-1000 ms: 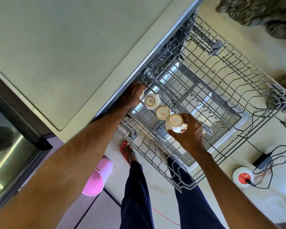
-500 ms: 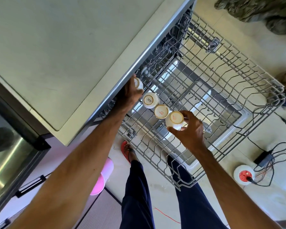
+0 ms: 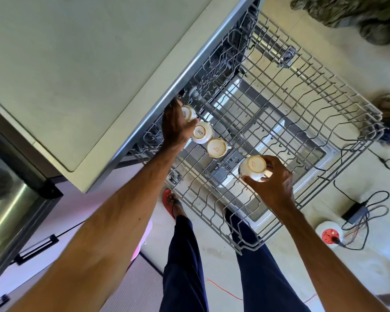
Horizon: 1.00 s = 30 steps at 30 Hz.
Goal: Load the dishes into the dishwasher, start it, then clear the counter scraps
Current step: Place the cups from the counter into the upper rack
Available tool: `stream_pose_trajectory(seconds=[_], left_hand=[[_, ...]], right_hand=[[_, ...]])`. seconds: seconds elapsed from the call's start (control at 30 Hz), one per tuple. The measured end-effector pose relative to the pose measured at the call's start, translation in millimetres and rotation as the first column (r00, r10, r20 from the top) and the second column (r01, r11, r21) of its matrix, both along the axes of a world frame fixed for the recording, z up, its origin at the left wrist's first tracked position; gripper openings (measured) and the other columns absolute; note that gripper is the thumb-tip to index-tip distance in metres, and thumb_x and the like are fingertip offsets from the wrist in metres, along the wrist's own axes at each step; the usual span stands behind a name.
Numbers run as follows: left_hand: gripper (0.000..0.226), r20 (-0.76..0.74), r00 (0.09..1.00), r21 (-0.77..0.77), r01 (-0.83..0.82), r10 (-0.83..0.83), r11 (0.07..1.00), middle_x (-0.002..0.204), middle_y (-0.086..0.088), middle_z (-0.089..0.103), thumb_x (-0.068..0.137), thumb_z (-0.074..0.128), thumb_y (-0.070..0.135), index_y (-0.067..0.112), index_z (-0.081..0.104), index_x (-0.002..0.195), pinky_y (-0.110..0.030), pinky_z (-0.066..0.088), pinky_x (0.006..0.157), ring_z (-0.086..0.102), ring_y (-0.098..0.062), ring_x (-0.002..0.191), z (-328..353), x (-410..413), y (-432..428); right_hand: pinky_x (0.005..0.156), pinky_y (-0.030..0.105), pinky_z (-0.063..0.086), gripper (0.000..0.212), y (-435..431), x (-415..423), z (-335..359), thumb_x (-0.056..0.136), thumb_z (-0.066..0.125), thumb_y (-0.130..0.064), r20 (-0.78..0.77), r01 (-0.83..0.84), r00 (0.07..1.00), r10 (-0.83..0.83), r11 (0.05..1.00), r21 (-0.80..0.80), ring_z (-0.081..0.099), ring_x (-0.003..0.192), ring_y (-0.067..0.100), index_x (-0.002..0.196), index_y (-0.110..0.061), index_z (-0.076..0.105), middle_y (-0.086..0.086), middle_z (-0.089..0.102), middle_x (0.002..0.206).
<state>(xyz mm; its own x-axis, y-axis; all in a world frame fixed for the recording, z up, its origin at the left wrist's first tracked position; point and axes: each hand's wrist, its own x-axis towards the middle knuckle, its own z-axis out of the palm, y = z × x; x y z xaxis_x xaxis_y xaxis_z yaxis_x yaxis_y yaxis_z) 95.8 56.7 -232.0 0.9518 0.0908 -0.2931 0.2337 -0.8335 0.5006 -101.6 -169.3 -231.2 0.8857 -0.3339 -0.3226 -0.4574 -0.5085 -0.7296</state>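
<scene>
Four small white cups, all turned base up, mark the progress. The rearmost cup [image 3: 188,113] sits at the back of the pulled-out upper rack [image 3: 302,104], just under the counter edge. The second cup [image 3: 202,132] is right beside it, the third cup [image 3: 217,148] follows in the same diagonal row, and the fourth cup [image 3: 254,167] is apart from them, toward the front. The left hand [image 3: 175,127] pinches the rearmost cup between thumb and curled fingers, apparently seating it among the tines. The right hand [image 3: 275,183] has fingers and thumb curled round the fourth cup and holds it inverted over the wires; whether the cup touches the rack cannot be told. The second and third cups stand free of both hands and look placed. These four are the only dishes in view. Through the rack's wires shows the open dishwasher door [image 3: 270,140]. Judged from this, loading is at an early stage: two cups are set, two are in hand, and any further dishes lie out of sight. The rack is not yet pushed in, the door not shut and the machine not started. The counter [image 3: 77,64] appears only in part, so nothing can be judged about the scraps, a step the task puts last. On the floor to the right lies a round extension socket [image 3: 329,235] with tangled cables.
</scene>
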Motion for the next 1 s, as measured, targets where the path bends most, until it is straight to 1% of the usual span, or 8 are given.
stream_pose_trajectory(seconds=[0.1,0.17,0.4,0.47,0.57,0.73,0.87,1.0], left_hand=[[0.095,-0.071,0.996,-0.007,-0.062,0.062,0.998,0.145,-0.022,0.046,0.076,0.08,0.038,-0.001,0.032,0.148,-0.049,0.04,0.107,0.043,-0.034,0.134,-4,1,-3],[0.099,-0.108,0.991,0.036,-0.077,0.081,0.996,0.149,-0.022,0.041,0.08,0.078,0.039,0.0,0.024,0.153,-0.044,0.038,0.109,0.04,-0.033,0.137,-5,4,-7],[0.078,-0.089,0.992,0.134,-0.078,0.09,0.988,0.134,-0.015,0.057,0.081,0.072,0.05,0.004,0.045,0.138,-0.039,0.045,0.093,0.055,-0.028,0.119,-16,5,-10],[0.075,-0.066,0.995,0.127,-0.071,0.08,0.989,0.138,-0.017,0.053,0.085,0.07,0.046,0.002,0.045,0.14,-0.037,0.042,0.096,0.051,-0.029,0.124,-16,-1,-7],[0.067,-0.011,0.995,0.13,-0.101,0.103,0.986,0.14,-0.017,0.052,0.085,0.068,0.04,0.003,0.047,0.137,-0.049,0.041,0.107,0.047,-0.031,0.129,-19,-17,0],[0.052,0.042,0.989,0.017,-0.142,0.142,0.99,0.131,-0.015,0.056,0.084,0.065,0.034,0.005,0.054,0.126,-0.051,0.048,0.097,0.051,-0.029,0.121,-12,-63,5],[0.046,0.028,0.989,-0.034,-0.147,0.148,0.989,0.127,-0.012,0.057,0.083,0.065,0.028,0.007,0.055,0.122,-0.047,0.051,0.094,0.052,-0.023,0.116,-5,-99,13],[0.038,0.057,0.989,-0.099,-0.134,0.14,0.986,0.115,-0.009,0.061,0.079,0.066,0.022,0.007,0.058,0.113,-0.036,0.049,0.086,0.05,-0.017,0.105,7,-123,19]], right_hand=[[0.072,0.046,0.063,0.067,2,-1,-2,0.061,0.096,-0.025,0.0,-0.019,1.0,0.019,1.0,0.007,0.069,0.097,0.024,0.115,-0.011,0.06,0.009,0.072,0.108],[0.073,0.048,0.063,0.065,6,0,-2,0.061,0.096,-0.022,0.027,-0.042,0.999,0.042,0.999,-0.004,0.068,0.096,0.023,0.114,-0.008,0.06,0.01,0.072,0.107],[0.07,0.033,0.06,0.057,24,12,-15,0.063,0.093,-0.018,0.145,-0.095,0.984,0.104,0.993,-0.069,0.065,0.085,0.016,0.107,-0.004,0.059,0.008,0.07,0.097],[0.072,0.031,0.058,0.055,29,16,-20,0.064,0.092,-0.018,0.162,-0.128,0.976,0.143,0.987,-0.095,0.065,0.086,0.016,0.106,-0.004,0.06,0.007,0.069,0.096],[0.083,0.035,0.057,0.057,35,16,-29,0.066,0.091,-0.016,0.143,-0.172,0.971,0.193,0.974,-0.145,0.064,0.099,0.021,0.112,-0.004,0.06,0.009,0.068,0.106],[0.083,0.039,0.058,0.069,36,14,-42,0.066,0.091,-0.017,0.072,-0.209,0.972,0.225,0.961,-0.18,0.057,0.119,0.03,0.125,-0.012,0.056,0.015,0.052,0.13],[0.077,0.045,0.061,0.071,38,13,-48,0.067,0.091,-0.018,0.029,-0.207,0.976,0.217,0.958,-0.198,0.055,0.116,0.031,0.129,-0.018,0.056,0.017,0.044,0.13],[0.083,0.038,0.054,0.07,30,12,-52,0.064,0.093,-0.025,0.024,-0.201,0.977,0.211,0.957,-0.211,0.048,0.117,0.029,0.127,-0.019,0.062,0.017,0.044,0.125]])
